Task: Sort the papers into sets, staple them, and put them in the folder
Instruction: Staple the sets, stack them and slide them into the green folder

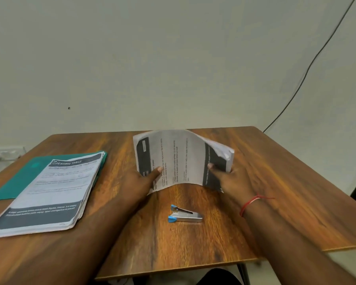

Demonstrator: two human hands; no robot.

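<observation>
- Paper set (181,159), head view: stood on edge at the middle of the surface (275,192) and bowed toward the camera. Can't tell if the lower edge touches the wood.
- Left hand (141,179) pinches the set's left side, thumb on the printed face. Right hand (226,177) grips the right side, thumb in front, fingers behind.
- Sheets splay apart at the top right corner, so the set isn't squared yet.
- Stapler (185,215) lies just in front of the set, between the forearms, untouched.
- Progress, my read: early. One set is in hand for aligning, with no staple visible on it.
- A thick stack (49,192) sits on top of the green folder (19,177) at left, not inside it. Can't tell whether that stack is sorted or stapled.
- Left to do: staple this set, work through the rest, file everything in the folder.
- Hidden or unclear:
  - Fingers behind the paper, the back pages and the sheet count.
  - Print is blurred; only "…RESSING TABLE" reads on the stack.
  - Stack's near-left corner is cut off by the frame.
  - Folder is mostly covered.
</observation>
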